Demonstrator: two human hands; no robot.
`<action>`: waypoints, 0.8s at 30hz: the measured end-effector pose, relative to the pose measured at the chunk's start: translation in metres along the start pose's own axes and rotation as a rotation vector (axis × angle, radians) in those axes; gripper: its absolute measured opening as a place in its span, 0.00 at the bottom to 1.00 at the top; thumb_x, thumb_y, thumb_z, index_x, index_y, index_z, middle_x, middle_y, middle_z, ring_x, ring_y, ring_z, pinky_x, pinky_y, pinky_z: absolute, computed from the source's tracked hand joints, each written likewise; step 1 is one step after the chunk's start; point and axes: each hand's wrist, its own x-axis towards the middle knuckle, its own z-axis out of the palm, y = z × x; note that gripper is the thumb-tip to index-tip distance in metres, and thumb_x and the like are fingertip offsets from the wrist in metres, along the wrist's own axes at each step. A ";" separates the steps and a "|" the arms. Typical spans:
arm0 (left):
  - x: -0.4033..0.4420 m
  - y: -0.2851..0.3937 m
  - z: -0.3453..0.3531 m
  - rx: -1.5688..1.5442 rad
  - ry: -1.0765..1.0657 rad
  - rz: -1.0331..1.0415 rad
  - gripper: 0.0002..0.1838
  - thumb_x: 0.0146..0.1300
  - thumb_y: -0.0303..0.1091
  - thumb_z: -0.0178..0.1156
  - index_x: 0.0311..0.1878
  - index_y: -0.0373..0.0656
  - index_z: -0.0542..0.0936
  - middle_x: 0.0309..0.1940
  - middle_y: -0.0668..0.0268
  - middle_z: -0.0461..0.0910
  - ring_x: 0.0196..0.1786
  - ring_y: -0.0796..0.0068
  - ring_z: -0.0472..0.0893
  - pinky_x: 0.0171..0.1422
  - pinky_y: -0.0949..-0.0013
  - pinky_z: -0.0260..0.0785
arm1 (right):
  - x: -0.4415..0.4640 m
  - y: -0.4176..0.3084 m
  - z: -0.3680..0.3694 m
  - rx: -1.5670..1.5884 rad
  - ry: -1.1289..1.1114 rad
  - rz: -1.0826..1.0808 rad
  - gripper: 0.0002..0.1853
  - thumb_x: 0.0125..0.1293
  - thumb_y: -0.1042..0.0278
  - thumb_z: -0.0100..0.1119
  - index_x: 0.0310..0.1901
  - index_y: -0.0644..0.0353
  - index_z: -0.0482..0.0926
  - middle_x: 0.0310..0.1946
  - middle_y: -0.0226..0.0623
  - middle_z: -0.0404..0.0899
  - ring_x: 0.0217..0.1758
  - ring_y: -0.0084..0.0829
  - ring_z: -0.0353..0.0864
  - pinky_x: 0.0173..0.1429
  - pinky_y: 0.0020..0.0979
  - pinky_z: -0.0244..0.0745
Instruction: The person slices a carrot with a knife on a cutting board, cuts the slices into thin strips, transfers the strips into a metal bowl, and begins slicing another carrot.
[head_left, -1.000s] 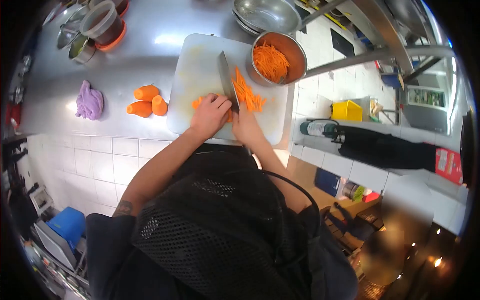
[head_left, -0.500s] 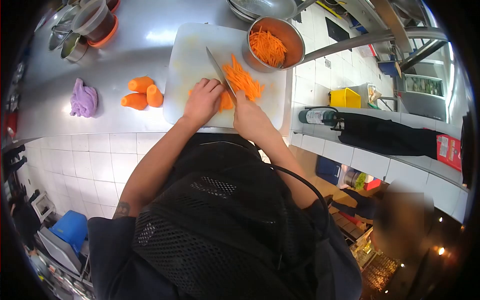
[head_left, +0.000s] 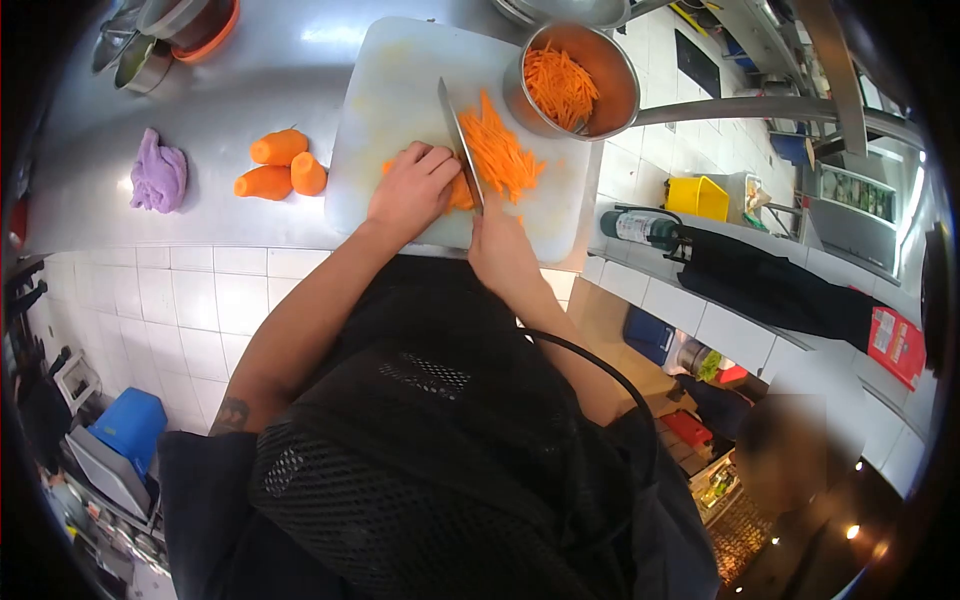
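My right hand (head_left: 502, 250) is wrapped round the handle of a large knife (head_left: 461, 137), its blade pointing away from me over a white cutting board (head_left: 385, 95). Beside the blade, my left hand (head_left: 410, 192) presses with bent fingers on an orange carrot piece (head_left: 461, 192), mostly hidden under it. Thin carrot strips (head_left: 500, 155) lie in a pile right of the blade. More shreds fill part of a metal pot (head_left: 518, 95) at the board's upper right. Several peeled carrots (head_left: 265, 182) rest left of the board.
A purple cloth (head_left: 158, 175) lies on the steel counter (head_left: 225, 110). Containers (head_left: 143, 66) stand at the upper left, and metal bowls (head_left: 580, 10) behind the pot. A yellow bin (head_left: 697, 198) is at the right. Another person (head_left: 790, 450) is at the lower right.
The view has shifted. The knife stays beside my left hand, with its angle slightly changed, and the strips to its right are more spread out than one second ago.
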 end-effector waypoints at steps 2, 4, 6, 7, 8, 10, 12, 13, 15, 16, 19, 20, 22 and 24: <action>-0.003 0.003 -0.001 -0.005 -0.002 0.006 0.13 0.59 0.27 0.65 0.48 0.45 0.79 0.46 0.67 0.78 0.54 0.59 0.77 0.60 0.57 0.73 | 0.014 -0.008 -0.013 -0.006 -0.026 0.039 0.12 0.72 0.74 0.52 0.53 0.69 0.66 0.30 0.68 0.81 0.37 0.70 0.82 0.44 0.65 0.75; 0.002 -0.001 -0.002 0.005 0.018 0.005 0.13 0.59 0.27 0.65 0.48 0.45 0.79 0.46 0.67 0.78 0.53 0.59 0.77 0.60 0.57 0.73 | 0.018 -0.023 -0.038 -0.018 -0.052 0.051 0.11 0.74 0.74 0.52 0.52 0.69 0.66 0.31 0.71 0.80 0.37 0.72 0.81 0.46 0.67 0.72; -0.001 0.000 -0.001 -0.023 0.022 0.005 0.14 0.59 0.26 0.67 0.49 0.44 0.80 0.49 0.64 0.79 0.55 0.57 0.77 0.61 0.56 0.73 | -0.014 -0.035 -0.061 -0.019 -0.158 0.035 0.10 0.74 0.74 0.52 0.51 0.69 0.67 0.32 0.70 0.80 0.38 0.71 0.81 0.46 0.66 0.73; -0.001 0.002 0.000 -0.025 0.030 -0.006 0.14 0.59 0.26 0.67 0.49 0.44 0.80 0.49 0.64 0.79 0.55 0.57 0.77 0.61 0.56 0.73 | -0.023 -0.035 -0.060 -0.029 -0.166 0.030 0.10 0.74 0.74 0.52 0.51 0.69 0.67 0.32 0.70 0.80 0.38 0.71 0.81 0.46 0.66 0.73; -0.001 0.002 0.000 -0.028 0.039 -0.006 0.13 0.59 0.26 0.66 0.48 0.44 0.80 0.47 0.66 0.79 0.54 0.58 0.77 0.60 0.57 0.73 | -0.030 -0.033 -0.055 -0.045 -0.182 0.083 0.10 0.74 0.74 0.52 0.51 0.69 0.67 0.32 0.70 0.80 0.38 0.71 0.81 0.45 0.66 0.73; -0.002 0.000 -0.001 -0.030 0.047 -0.009 0.13 0.59 0.27 0.66 0.47 0.45 0.80 0.45 0.67 0.78 0.53 0.59 0.78 0.59 0.57 0.73 | -0.027 -0.022 -0.033 -0.061 -0.202 0.134 0.10 0.73 0.74 0.52 0.51 0.69 0.67 0.32 0.70 0.80 0.38 0.70 0.81 0.45 0.66 0.73; -0.002 0.001 -0.002 0.006 0.004 -0.019 0.12 0.59 0.26 0.65 0.47 0.45 0.80 0.45 0.67 0.78 0.53 0.59 0.78 0.59 0.58 0.74 | -0.001 -0.008 -0.004 -0.033 -0.021 0.000 0.11 0.72 0.75 0.52 0.51 0.69 0.68 0.32 0.70 0.81 0.39 0.70 0.82 0.46 0.66 0.73; 0.000 -0.002 -0.002 0.013 0.004 -0.007 0.12 0.59 0.26 0.65 0.47 0.45 0.80 0.45 0.67 0.78 0.53 0.59 0.78 0.59 0.58 0.74 | 0.014 -0.006 -0.004 -0.027 -0.009 -0.001 0.11 0.72 0.75 0.52 0.51 0.69 0.68 0.32 0.70 0.81 0.39 0.70 0.82 0.46 0.66 0.73; 0.000 0.001 -0.001 -0.007 0.036 0.005 0.11 0.59 0.26 0.65 0.46 0.45 0.80 0.44 0.66 0.78 0.53 0.59 0.78 0.59 0.59 0.74 | 0.025 -0.003 -0.011 -0.052 -0.046 -0.033 0.13 0.71 0.75 0.52 0.54 0.70 0.68 0.32 0.69 0.81 0.40 0.69 0.82 0.48 0.66 0.73; 0.007 -0.001 -0.001 0.002 0.053 0.009 0.11 0.59 0.26 0.65 0.46 0.45 0.80 0.44 0.66 0.78 0.53 0.59 0.78 0.59 0.59 0.74 | 0.021 -0.010 -0.027 -0.059 -0.036 -0.048 0.13 0.71 0.75 0.52 0.54 0.70 0.68 0.32 0.69 0.81 0.40 0.69 0.82 0.48 0.66 0.73; -0.001 0.001 -0.002 -0.043 0.079 -0.013 0.12 0.59 0.25 0.66 0.46 0.43 0.79 0.46 0.63 0.79 0.53 0.55 0.77 0.60 0.57 0.73 | -0.018 -0.031 -0.049 -0.060 -0.165 0.013 0.17 0.67 0.78 0.53 0.55 0.72 0.66 0.31 0.66 0.82 0.39 0.67 0.84 0.46 0.63 0.77; -0.001 0.000 -0.002 -0.045 0.058 -0.020 0.12 0.59 0.25 0.66 0.47 0.43 0.80 0.46 0.63 0.79 0.53 0.55 0.77 0.60 0.57 0.74 | -0.021 -0.022 -0.037 -0.057 -0.157 0.037 0.16 0.68 0.77 0.53 0.55 0.72 0.66 0.31 0.66 0.82 0.39 0.67 0.84 0.46 0.63 0.77; -0.005 0.002 -0.001 -0.053 0.024 -0.016 0.13 0.58 0.25 0.66 0.47 0.43 0.80 0.47 0.63 0.80 0.54 0.56 0.77 0.60 0.57 0.74 | -0.018 -0.008 -0.014 -0.046 -0.145 0.076 0.15 0.69 0.77 0.53 0.54 0.72 0.66 0.31 0.66 0.82 0.39 0.68 0.84 0.46 0.63 0.77; -0.001 0.000 -0.002 0.009 0.007 -0.020 0.12 0.59 0.26 0.66 0.47 0.45 0.81 0.45 0.66 0.79 0.52 0.58 0.78 0.61 0.58 0.74 | 0.015 0.000 0.000 -0.034 -0.015 -0.036 0.16 0.69 0.77 0.53 0.55 0.72 0.66 0.32 0.67 0.82 0.40 0.68 0.84 0.47 0.63 0.77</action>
